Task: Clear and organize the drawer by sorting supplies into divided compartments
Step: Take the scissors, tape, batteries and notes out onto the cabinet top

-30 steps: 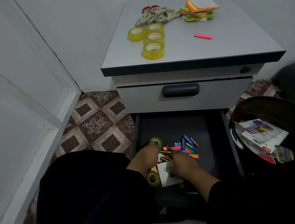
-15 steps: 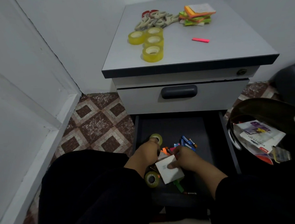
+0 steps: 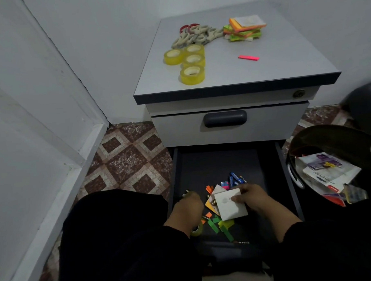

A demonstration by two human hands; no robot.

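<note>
The dark bottom drawer (image 3: 287, 178) stands open below me. My right hand (image 3: 254, 198) grips a white note pad (image 3: 231, 206), lifted and tilted over an orange pad (image 3: 209, 204). My left hand (image 3: 186, 207) is curled on a small yellow tape roll (image 3: 186, 192) near the drawer's left wall; the hand hides most of that roll. A second tape roll (image 3: 197, 230) lies under my left wrist. Blue batteries (image 3: 235, 178), orange flags (image 3: 209, 189) and green strips (image 3: 218, 225) lie loose in the drawer.
On the cabinet top (image 3: 283, 57) sit several yellow tape rolls (image 3: 192, 60), scissors (image 3: 195, 35), a stack of coloured notes (image 3: 244, 28) and a pink strip (image 3: 248, 57). The upper drawer (image 3: 225, 118) is closed. A dark bin with papers (image 3: 328, 170) stands at the right, a wall at the left.
My right hand has lifted the white pad and drawn it to the right. My left hand has pulled the small tape roll back toward me.
</note>
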